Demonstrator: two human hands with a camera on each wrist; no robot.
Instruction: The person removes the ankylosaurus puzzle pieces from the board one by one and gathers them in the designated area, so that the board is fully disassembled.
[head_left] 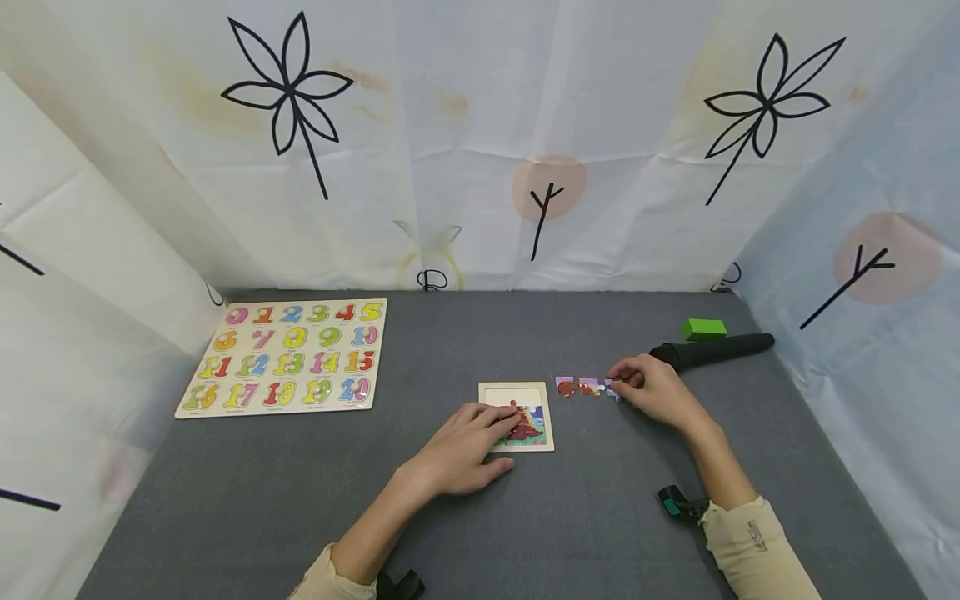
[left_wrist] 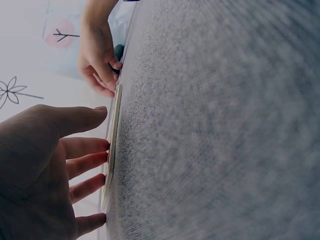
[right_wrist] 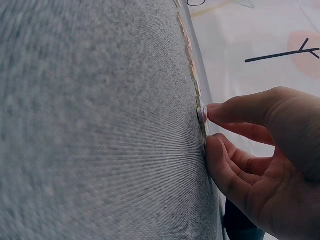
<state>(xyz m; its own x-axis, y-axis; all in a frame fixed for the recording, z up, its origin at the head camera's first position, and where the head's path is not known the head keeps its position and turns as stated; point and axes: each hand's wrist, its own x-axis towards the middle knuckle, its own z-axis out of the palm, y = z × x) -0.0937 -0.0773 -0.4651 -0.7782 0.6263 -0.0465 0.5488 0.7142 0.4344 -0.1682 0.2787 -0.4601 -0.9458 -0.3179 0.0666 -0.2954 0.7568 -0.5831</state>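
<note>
A small wooden jigsaw board (head_left: 516, 386) with a pale frame lies on the table. Its lower part is filled with colourful pieces, while bare wood shows near the top. My left hand (head_left: 465, 446) rests on its left side with fingers extended, hiding part of the picture. Right of the board, two loose jigsaw pieces, one red and purple (head_left: 566, 387) and another (head_left: 589, 387), lie in a row. At the row's right end my right hand (head_left: 660, 390) pinches a purple-and-blue jigsaw piece (head_left: 612, 388) at table level. Fingertips partly cover that piece.
A number puzzle board (head_left: 281, 358) lies at the back left. Beyond my right hand are a black cylindrical object (head_left: 720, 350) and a green block (head_left: 705, 329). White patterned curtains (head_left: 465, 167) enclose the grey table (head_left: 300, 483) at the back and sides.
</note>
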